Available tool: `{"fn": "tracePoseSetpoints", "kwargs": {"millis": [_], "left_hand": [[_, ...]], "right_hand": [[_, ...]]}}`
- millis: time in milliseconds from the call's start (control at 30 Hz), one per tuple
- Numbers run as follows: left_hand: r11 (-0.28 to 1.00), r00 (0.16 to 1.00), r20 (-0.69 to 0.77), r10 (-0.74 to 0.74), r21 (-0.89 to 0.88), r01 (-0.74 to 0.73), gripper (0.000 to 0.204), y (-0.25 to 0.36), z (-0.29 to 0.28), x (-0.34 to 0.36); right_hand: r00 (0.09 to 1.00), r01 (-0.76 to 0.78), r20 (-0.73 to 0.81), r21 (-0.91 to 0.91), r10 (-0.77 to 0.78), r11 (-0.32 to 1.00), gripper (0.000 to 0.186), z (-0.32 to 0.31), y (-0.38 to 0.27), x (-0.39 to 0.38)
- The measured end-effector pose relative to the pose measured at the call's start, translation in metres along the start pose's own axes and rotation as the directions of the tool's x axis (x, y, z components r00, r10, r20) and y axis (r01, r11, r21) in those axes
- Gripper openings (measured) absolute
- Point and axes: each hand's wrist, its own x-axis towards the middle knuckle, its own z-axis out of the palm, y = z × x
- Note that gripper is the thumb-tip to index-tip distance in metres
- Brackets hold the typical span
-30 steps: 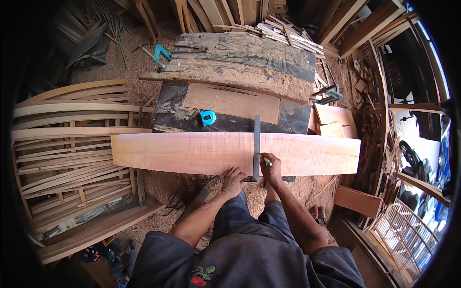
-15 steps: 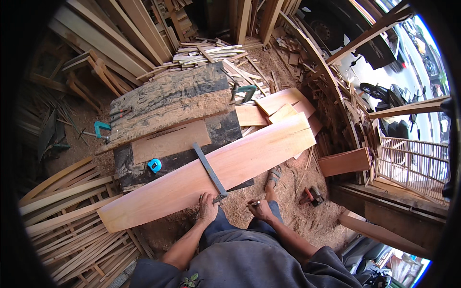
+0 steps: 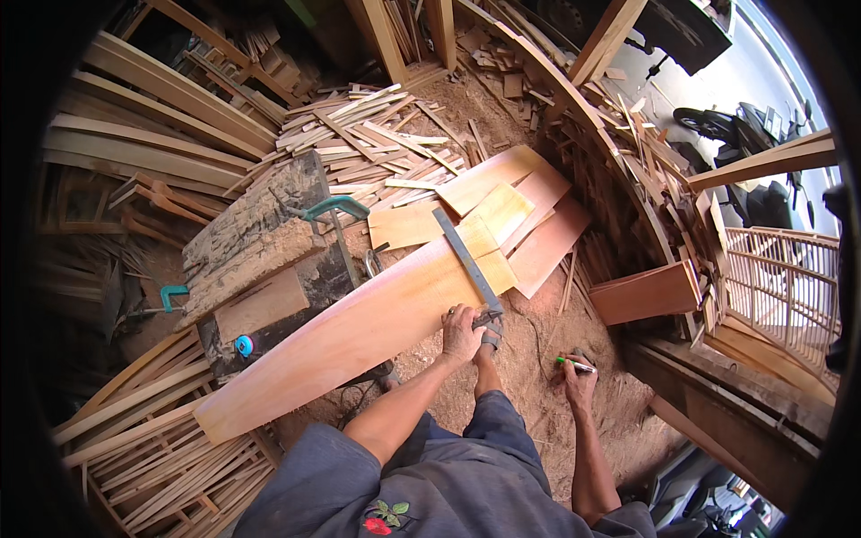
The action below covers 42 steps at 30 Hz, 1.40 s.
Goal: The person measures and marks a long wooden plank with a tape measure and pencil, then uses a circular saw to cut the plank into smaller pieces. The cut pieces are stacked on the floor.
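A long, pale pinkish plank [image 3: 332, 336] slants from the lower left up to the right, partly on a dark workbench [image 3: 334, 269]. Across its right part lies a metal try square [image 3: 465, 260], its stock against the near edge. My left hand [image 3: 462, 335] is closed on that stock, at the board's edge. Well to the right, over the sawdust floor, my right hand [image 3: 579, 386] grips a marker [image 3: 577, 364] with a green end, apart from the wood. The tip of the marker is too small to make out.
Flat boards [image 3: 543, 202] lie beyond the plank's right end. Teal clamps [image 3: 336, 207] and a blue tape measure [image 3: 244, 345] are on the bench. Wood strips [image 3: 161, 448] lie stacked at lower left, offcuts [image 3: 359, 134] heaped behind. A reddish board [image 3: 646, 294] sits at right.
My left hand and the square have shifted right along the plank, closer to its far right end. My right hand has swung outward to the right with the marker. The view has turned.
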Motion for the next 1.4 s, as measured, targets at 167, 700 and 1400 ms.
{"fn": "tracePoseSetpoints", "kwargs": {"millis": [167,700,1400], "left_hand": [[0.996,1.000,-0.024,-0.009,0.085,0.011,0.034,0.027,0.029,0.035],[0.999,0.999,-0.043,0.003,0.051,-0.001,0.031,0.032,0.032,0.050],[0.999,0.999,-0.041,-0.026,0.032,0.028,0.023,0.034,0.031,0.052]], "right_hand": [[0.988,-0.108,-0.095,0.159,0.124,0.981,0.017,-0.038,0.013,0.014],[0.996,-0.091,-0.009,0.042,0.092,0.995,0.022,-0.016,-0.027,0.088],[0.875,0.372,0.284,0.118,-0.391,0.920,0.024,0.198,-0.197,0.238]]}}
